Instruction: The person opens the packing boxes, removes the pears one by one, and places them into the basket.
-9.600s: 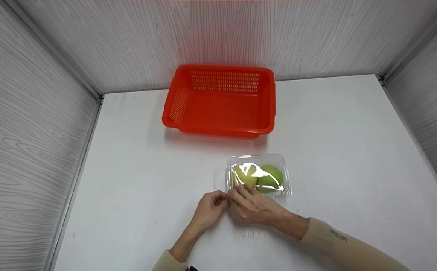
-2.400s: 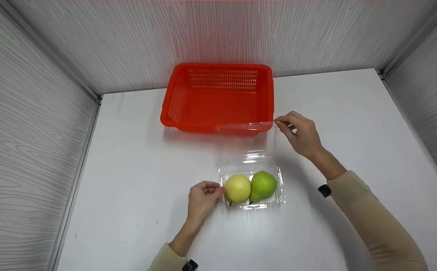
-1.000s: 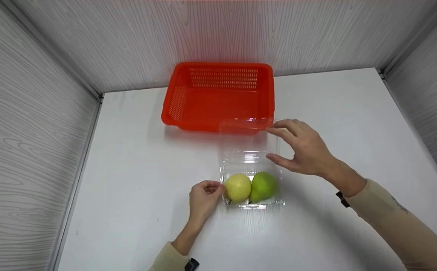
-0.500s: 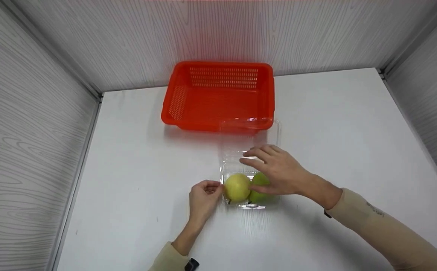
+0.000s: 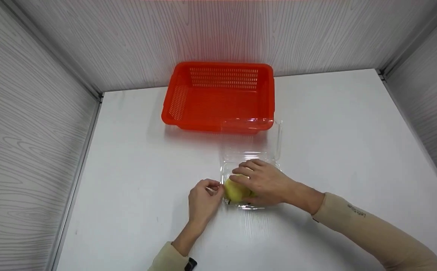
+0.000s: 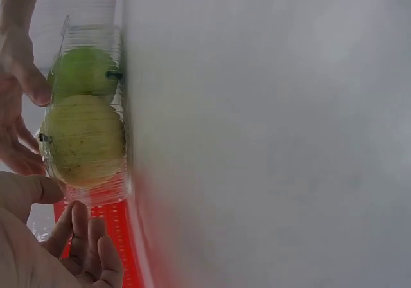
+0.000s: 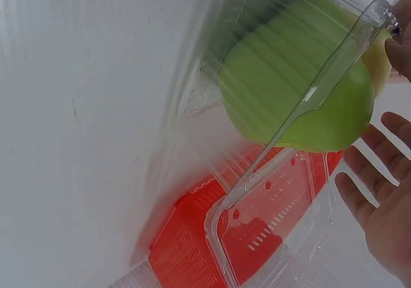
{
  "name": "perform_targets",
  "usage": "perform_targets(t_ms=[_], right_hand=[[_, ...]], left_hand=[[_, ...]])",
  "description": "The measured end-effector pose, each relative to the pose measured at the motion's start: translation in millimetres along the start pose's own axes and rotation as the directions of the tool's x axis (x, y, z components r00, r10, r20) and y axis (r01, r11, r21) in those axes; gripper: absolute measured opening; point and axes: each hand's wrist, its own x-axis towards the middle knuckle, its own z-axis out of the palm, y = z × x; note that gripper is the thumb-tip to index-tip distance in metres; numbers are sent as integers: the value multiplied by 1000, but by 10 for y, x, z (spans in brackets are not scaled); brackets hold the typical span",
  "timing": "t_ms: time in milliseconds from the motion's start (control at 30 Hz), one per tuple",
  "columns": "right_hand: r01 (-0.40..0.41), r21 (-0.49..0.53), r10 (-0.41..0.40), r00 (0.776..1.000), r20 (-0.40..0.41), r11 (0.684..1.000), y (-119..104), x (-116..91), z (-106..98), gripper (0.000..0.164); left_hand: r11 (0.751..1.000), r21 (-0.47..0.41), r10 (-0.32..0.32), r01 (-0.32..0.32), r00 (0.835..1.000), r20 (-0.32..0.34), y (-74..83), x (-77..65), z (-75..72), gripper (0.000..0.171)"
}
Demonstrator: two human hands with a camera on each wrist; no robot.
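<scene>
An open clear plastic container [image 5: 249, 156] sits mid-table, its lid [image 5: 274, 131] standing up toward the back. Inside it lie a yellow pear [image 5: 235, 192] and a green pear [image 6: 83, 72]; in the head view my right hand covers the green one. My left hand [image 5: 212, 187] pinches the container's left rim [image 6: 109, 191] beside the yellow pear [image 6: 83, 140]. My right hand [image 5: 241, 175] lies over both pears with its fingers fairly straight and spread, the fingertips on the yellow pear. The right wrist view shows the green pear [image 7: 295, 89] through the clear lid [image 7: 270, 224].
An orange-red slotted basket [image 5: 218, 126] stands just behind the container near the back wall, with nothing in it. Grey panel walls close in the white table [image 5: 128, 169] on the left, back and right.
My right hand let go of the raised lid, came down toward me and now lies on the pears. The lid stays up by itself. My left hand has kept its pinch on the rim.
</scene>
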Motion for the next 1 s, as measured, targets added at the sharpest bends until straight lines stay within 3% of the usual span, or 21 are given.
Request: perform_targets(t_ms=[100, 267, 400, 533, 667, 1000], right_hand=[[25, -28, -25, 1000, 19, 999, -21, 24, 32, 67], [68, -50, -67, 998, 23, 996, -44, 51, 93, 63], [83, -52, -82, 996, 19, 995, -52, 62, 127, 62], [96, -78, -93, 995, 34, 992, -53, 83, 140, 64], [101, -82, -96, 993, 67, 991, -48, 116, 150, 67], [112, -91, -106, 992, 71, 990, -70, 171, 179, 60]], left_hand=[[983, 162, 98, -92, 995, -29, 13, -20, 4, 8], [887, 406, 260, -221, 965, -44, 26, -54, 10, 13], [819, 509, 334, -267, 942, -44, 26, -78, 18, 14], [777, 553, 386, -300, 922, -42, 31, -100, 14, 14], [760, 567, 412, -318, 910, -42, 40, -112, 3, 14], [734, 598, 430, -323, 902, -41, 36, -117, 7, 17]])
